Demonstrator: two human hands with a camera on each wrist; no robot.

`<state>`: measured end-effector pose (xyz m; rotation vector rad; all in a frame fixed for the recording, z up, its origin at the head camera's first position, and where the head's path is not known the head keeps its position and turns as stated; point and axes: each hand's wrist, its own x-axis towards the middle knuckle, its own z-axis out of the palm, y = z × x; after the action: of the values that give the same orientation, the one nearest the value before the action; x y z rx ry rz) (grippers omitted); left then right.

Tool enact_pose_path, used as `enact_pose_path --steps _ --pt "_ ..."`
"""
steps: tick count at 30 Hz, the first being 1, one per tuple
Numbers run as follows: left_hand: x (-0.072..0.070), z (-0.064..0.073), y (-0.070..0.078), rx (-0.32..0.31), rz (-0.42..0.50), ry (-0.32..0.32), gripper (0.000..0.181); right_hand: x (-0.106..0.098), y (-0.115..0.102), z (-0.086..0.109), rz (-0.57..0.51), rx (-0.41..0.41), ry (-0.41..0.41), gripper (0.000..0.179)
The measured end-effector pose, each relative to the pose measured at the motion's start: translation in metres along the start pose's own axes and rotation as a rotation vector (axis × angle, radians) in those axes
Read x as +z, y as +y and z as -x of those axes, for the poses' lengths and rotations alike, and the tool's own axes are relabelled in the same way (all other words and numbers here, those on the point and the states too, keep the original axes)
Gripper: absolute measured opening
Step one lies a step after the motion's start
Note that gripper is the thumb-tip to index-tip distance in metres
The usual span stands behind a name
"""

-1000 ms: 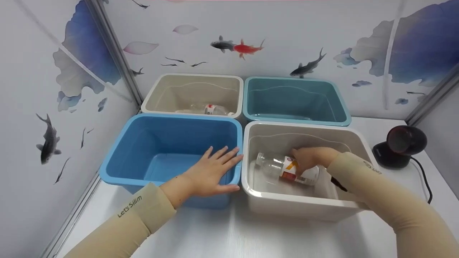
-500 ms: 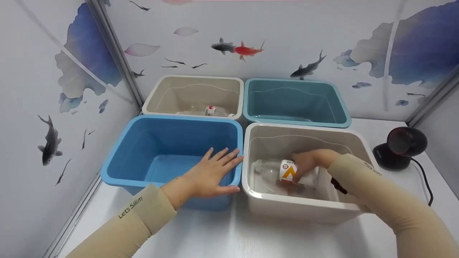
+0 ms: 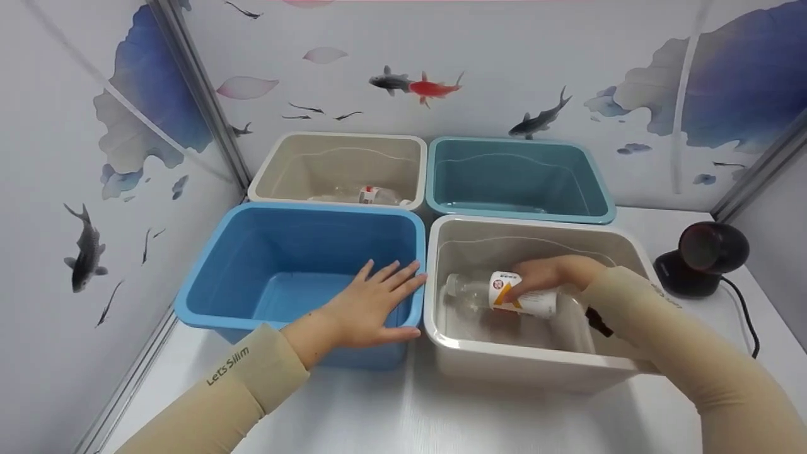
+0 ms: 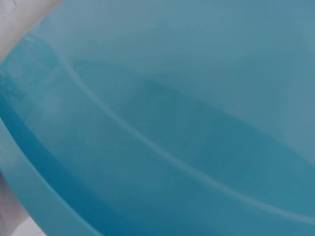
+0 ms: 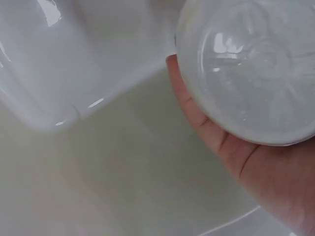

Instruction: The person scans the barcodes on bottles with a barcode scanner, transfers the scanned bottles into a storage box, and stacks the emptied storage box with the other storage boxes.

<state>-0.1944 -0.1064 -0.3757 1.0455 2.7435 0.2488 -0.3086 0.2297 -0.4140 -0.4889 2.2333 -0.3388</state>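
Note:
My right hand [image 3: 545, 277] reaches into the front right beige bin [image 3: 542, 366] and grips a clear plastic bottle [image 3: 470, 296] around its white label with an orange mark. The bottle lies roughly sideways, its neck to the left. Its round base [image 5: 266, 64] fills the upper right of the right wrist view, with a finger along its edge. My left hand [image 3: 365, 309], fingers spread, rests at the right rim of the blue bin [image 3: 252, 321] and holds nothing. Only a smooth blue wall [image 4: 187, 123] shows in the left wrist view.
Behind stand another beige bin [image 3: 343, 139], with a labelled clear bottle [image 3: 381, 196] in it, and a teal bin [image 3: 520, 176]. A black device [image 3: 703, 258] with a cable sits on the white table [image 3: 454, 416] at right. Patterned walls enclose the back and sides.
Within the front right bin, the bottle has turned in my right hand's grip so its label faces differently, and it sits slightly higher. My left hand has stayed put.

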Motion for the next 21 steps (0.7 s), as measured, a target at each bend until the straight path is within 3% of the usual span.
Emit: enact_pose_path --steps 6,14,21 --pt "0.0 0.0 0.0 -0.003 0.001 -0.004 0.08 -0.005 -0.001 0.008 0.028 -0.029 -0.018 0.064" --pt "-0.001 0.0 0.001 -0.008 0.005 -0.005 0.08 -0.014 -0.002 0.015 0.066 -0.044 0.019 0.067" --pt "-0.001 0.001 0.001 0.002 -0.008 0.009 0.079 -0.021 -0.005 0.022 0.014 -0.067 0.064 0.066"
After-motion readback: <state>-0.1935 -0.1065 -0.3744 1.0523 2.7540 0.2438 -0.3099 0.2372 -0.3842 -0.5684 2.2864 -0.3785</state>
